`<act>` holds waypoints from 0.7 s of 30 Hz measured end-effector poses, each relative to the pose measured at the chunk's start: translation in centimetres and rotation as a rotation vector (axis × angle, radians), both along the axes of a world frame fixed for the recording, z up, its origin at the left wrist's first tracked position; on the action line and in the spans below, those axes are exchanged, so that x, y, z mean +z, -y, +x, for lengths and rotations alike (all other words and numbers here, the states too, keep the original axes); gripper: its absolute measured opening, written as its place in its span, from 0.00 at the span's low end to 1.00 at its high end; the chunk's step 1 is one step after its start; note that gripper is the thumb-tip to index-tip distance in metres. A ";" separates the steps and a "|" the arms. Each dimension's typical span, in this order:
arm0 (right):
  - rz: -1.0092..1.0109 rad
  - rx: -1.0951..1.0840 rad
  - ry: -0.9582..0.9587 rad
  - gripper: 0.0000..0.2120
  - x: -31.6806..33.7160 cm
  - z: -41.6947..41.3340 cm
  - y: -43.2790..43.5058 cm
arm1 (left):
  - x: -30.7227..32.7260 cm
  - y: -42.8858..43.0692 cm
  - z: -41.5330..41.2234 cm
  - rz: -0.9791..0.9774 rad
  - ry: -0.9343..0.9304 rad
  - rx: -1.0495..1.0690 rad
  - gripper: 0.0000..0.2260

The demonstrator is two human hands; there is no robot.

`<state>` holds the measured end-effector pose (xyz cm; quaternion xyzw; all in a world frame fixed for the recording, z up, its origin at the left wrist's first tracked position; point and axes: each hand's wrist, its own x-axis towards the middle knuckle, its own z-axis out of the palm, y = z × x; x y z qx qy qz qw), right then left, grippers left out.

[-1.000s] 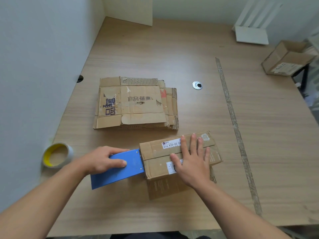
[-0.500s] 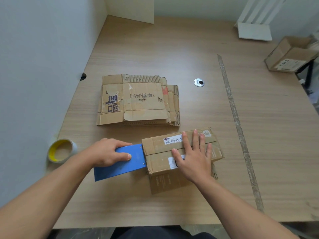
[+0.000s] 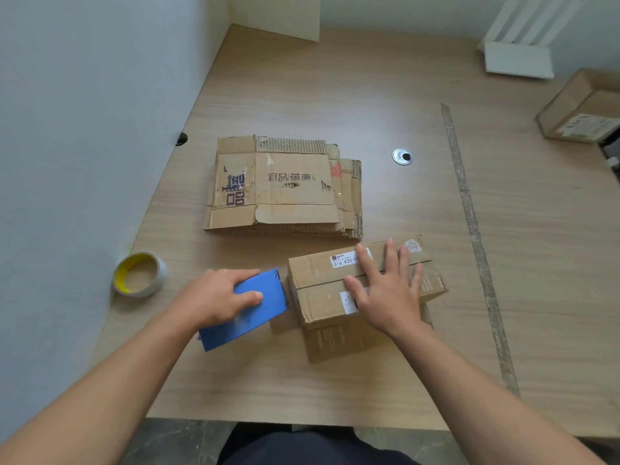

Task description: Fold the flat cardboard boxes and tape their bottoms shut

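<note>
A small folded cardboard box (image 3: pixel 322 290) lies bottom-up on the table near me, its two flaps meeting along a centre seam. My right hand (image 3: pixel 385 290) presses flat on those flaps, fingers spread. My left hand (image 3: pixel 214 297) grips a blue tape dispenser (image 3: pixel 248 313) whose edge sits at the box's left end. Behind them lies a stack of flat cardboard boxes (image 3: pixel 285 189) with printed characters. A tape roll (image 3: pixel 139 275) with a yellow core rests at the left by the wall.
An assembled open box (image 3: pixel 580 109) stands at the far right edge. A white object (image 3: pixel 518 58) sits at the back right. A metal grommet (image 3: pixel 402 156) and a tape strip (image 3: pixel 469 209) mark the wooden table (image 3: pixel 335 95). A wall runs along the left.
The view has shifted slightly; both hands stay on the dispenser and the box, with the dispenser's edge a bit lower at the box's left end.
</note>
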<state>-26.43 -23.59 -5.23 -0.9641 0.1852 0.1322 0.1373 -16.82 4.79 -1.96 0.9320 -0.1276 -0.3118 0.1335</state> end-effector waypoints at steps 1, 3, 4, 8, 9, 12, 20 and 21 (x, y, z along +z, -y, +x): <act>-0.003 0.020 -0.004 0.30 0.4 0.1 0.1 | 0.0 -0.1 0.0 0.016 -0.002 0.003 0.24; -0.054 0.068 0.022 0.29 1.3 0.2 -0.1 | 0.4 -0.2 -0.2 0.035 0.018 0.025 0.24; -0.078 0.087 0.050 0.28 1.7 0.2 -0.6 | 0.6 -0.2 -0.2 0.031 0.035 0.054 0.24; -0.003 0.137 0.142 0.31 3.1 0.7 -5.0 | 1.5 -0.5 -0.1 -0.012 0.070 0.175 0.25; 0.015 0.148 0.122 0.33 2.8 0.9 -6.3 | 1.7 -0.5 -0.1 -0.013 0.078 0.184 0.25; 0.002 0.130 0.075 0.36 1.5 1.2 -8.4 | 2.4 -0.5 -0.1 -0.002 0.107 0.191 0.25; -0.015 0.197 0.066 0.34 0.5 -0.6 -5.5 | 2.9 0.2 -0.4 -0.033 0.117 0.240 0.24; -0.006 0.209 0.059 0.35 0.4 -1.0 -4.9 | 2.9 0.4 -0.4 -0.047 0.116 0.250 0.24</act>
